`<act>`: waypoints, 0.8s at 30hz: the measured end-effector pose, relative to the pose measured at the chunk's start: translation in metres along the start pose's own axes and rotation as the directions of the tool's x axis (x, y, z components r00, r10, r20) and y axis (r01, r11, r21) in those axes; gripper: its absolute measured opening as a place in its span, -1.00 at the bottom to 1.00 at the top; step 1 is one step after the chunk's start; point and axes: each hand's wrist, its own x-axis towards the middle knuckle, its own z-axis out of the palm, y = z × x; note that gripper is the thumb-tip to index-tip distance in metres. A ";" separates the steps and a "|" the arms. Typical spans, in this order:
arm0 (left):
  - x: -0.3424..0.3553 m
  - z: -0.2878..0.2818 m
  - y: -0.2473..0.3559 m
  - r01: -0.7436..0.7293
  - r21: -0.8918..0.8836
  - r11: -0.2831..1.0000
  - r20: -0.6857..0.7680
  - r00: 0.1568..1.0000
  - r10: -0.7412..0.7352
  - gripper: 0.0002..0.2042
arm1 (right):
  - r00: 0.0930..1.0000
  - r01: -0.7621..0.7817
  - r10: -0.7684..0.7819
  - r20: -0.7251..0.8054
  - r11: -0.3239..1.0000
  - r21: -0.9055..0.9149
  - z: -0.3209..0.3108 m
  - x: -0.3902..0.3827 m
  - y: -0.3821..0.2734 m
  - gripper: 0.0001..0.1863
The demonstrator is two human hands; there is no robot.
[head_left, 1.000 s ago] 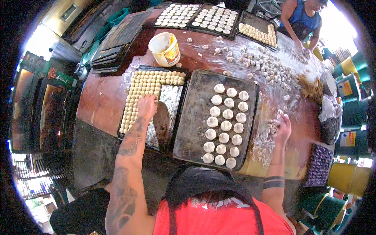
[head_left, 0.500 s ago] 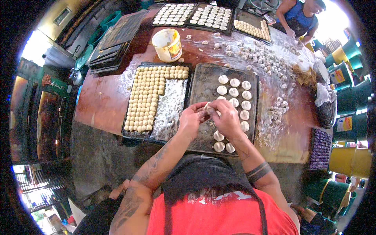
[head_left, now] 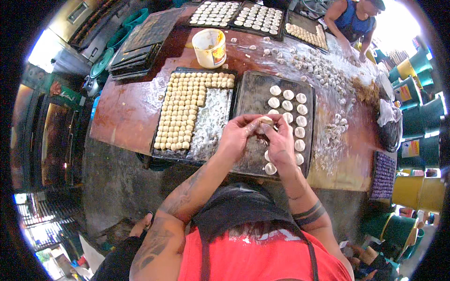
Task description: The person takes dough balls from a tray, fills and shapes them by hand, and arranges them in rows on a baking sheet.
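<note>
We see the left hand (head_left: 236, 136) and the right hand (head_left: 281, 140) curled close together over the tray (head_left: 253, 89). Both pinch one small bit of dough (head_left: 267, 120) with thumbs and fingertips. The dough sits at the tips of both hands, on the side away from the body, so neither hand is nearer to it. It is over the middle of the tray. Fingers hide much of it, so we can't tell which way its long side runs. The part we see is pale, looks soft, and seems less round than the white balls (head_left: 301, 122).

Those balls stand in rows on the right part of the tray, and the right hand hides some. The tray's left part is bare.

Left of the tray we see a pan (head_left: 199, 152) with yellow balls (head_left: 178, 112) packed tight and loose flour (head_left: 213, 117). Right of the tray is a heap of dusty lumps (head_left: 333, 129).

Beyond the tray, to its left, stands a white tub (head_left: 204, 55). Farthest from the tray, we see dark pans (head_left: 302, 22) and a co-worker's hand (head_left: 362, 57).
</note>
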 end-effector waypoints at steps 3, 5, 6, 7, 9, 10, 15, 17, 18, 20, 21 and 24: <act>-0.003 -0.018 0.000 -0.329 0.792 0.515 0.046 0.872 0.487 -0.88 | 0.996 0.070 -0.079 -0.038 0.977 -0.201 0.015 -0.011 -0.017 -0.78; -0.013 -0.007 -0.009 -0.480 0.705 0.522 0.146 0.818 0.556 -0.84 | 0.955 0.254 -0.295 -0.032 0.869 -0.424 0.010 -0.013 -0.022 -0.81; -0.015 -0.002 -0.007 -0.375 0.485 0.790 0.000 0.903 0.430 -0.77 | 0.870 0.405 -0.492 0.030 0.678 -0.614 0.011 -0.015 -0.026 -0.83; -0.016 0.000 -0.006 -0.227 0.198 0.954 -0.098 0.963 0.250 -0.70 | 0.870 0.402 -0.493 0.025 0.679 -0.614 0.011 -0.019 -0.025 -0.83; -0.003 -0.022 0.004 -0.014 0.096 0.995 -0.057 0.998 0.020 -0.62 | 0.858 0.473 -0.483 0.174 0.615 -0.631 0.011 -0.028 -0.020 -0.78; 0.001 -0.030 0.007 0.009 0.114 0.993 -0.036 0.999 -0.005 -0.61 | 0.889 0.448 -0.390 0.241 0.626 -0.638 0.006 -0.026 -0.023 -0.69; -0.007 -0.020 0.003 0.167 0.059 0.984 0.188 0.966 -0.175 -0.68 | 0.828 0.554 -0.381 0.411 0.669 -0.496 0.005 -0.012 -0.031 -0.56; -0.008 -0.014 -0.004 0.203 0.022 0.979 0.190 0.960 -0.203 -0.73 | 0.803 0.572 -0.350 0.482 0.680 -0.459 -0.010 -0.005 -0.027 -0.61; -0.003 -0.021 -0.012 0.264 -0.005 0.965 0.257 0.933 -0.254 -0.73 | 0.802 0.575 -0.352 0.483 0.676 -0.461 -0.014 -0.004 -0.022 -0.61; -0.006 -0.018 -0.021 0.297 -0.027 0.954 0.323 0.906 -0.273 -0.73 | 0.878 0.478 -0.347 0.329 0.666 -0.573 -0.023 -0.004 -0.005 -0.61; -0.004 -0.017 -0.024 0.304 -0.023 0.952 0.324 0.904 -0.280 -0.73 | 0.881 0.473 -0.346 0.322 0.667 -0.575 -0.023 -0.006 0.006 -0.61; 0.003 -0.017 -0.028 0.241 0.055 0.969 0.051 0.969 -0.244 -0.65 | 0.987 0.154 -0.158 0.029 0.880 -0.449 -0.005 -0.029 0.012 -0.52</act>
